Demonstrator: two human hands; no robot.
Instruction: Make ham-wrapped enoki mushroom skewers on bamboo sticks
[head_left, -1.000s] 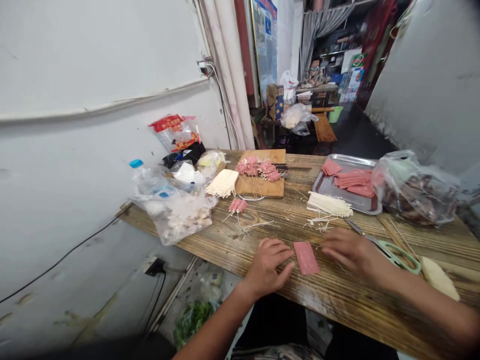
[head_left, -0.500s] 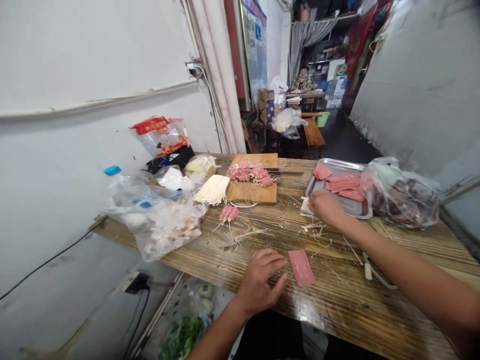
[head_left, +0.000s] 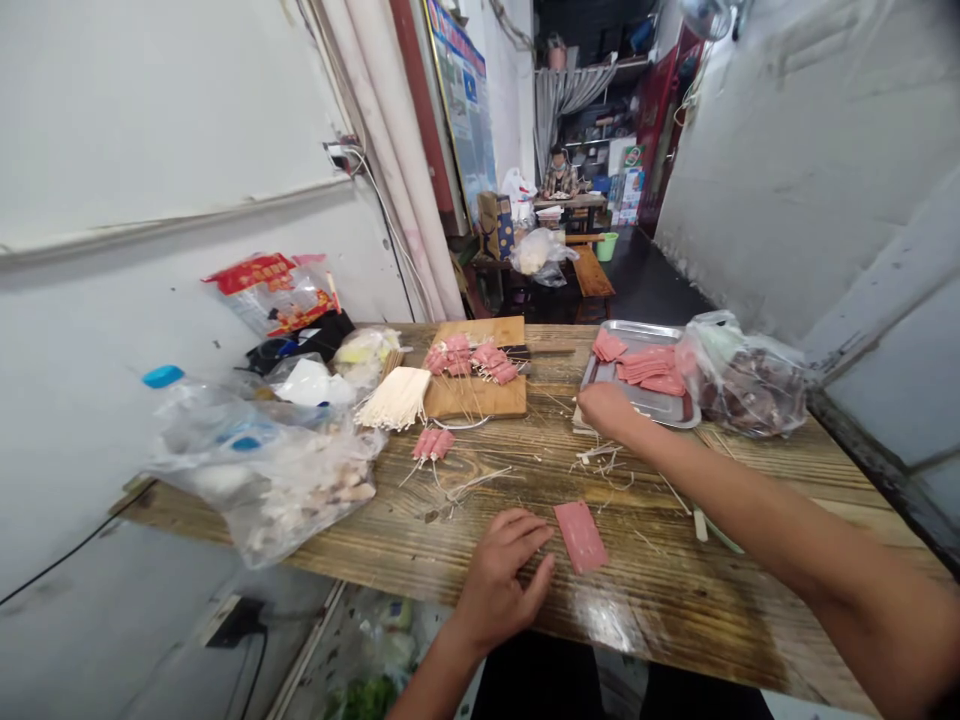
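My left hand (head_left: 508, 572) rests on the wooden table, its fingers apart and holding nothing. Just right of it lies one flat pink slice of ham-like meat (head_left: 581, 537). My right hand (head_left: 606, 411) reaches to the front left corner of a metal tray (head_left: 592, 378), its fingers closed over a small bunch of enoki mushrooms (head_left: 582, 427); the fingertips are partly hidden. Stacked pink slices (head_left: 649, 368) lie in the tray. Three pink enoki rolls on skewers (head_left: 433, 444) lie left of centre, and more rolls (head_left: 491, 362) rest on a wooden board (head_left: 480, 399).
A fan of enoki (head_left: 396, 397) lies left of the board. Plastic bags with mushrooms (head_left: 315, 480) cover the table's left end, near a blue-capped bottle (head_left: 163, 376). A bag of dark food (head_left: 757, 385) stands right of the tray. Another person (head_left: 559, 175) sits far back.
The view has swung slightly right, so the table appears further left. My right hand stays at the enoki beside the tray, its fingers drawn in more. My left hand has barely moved.
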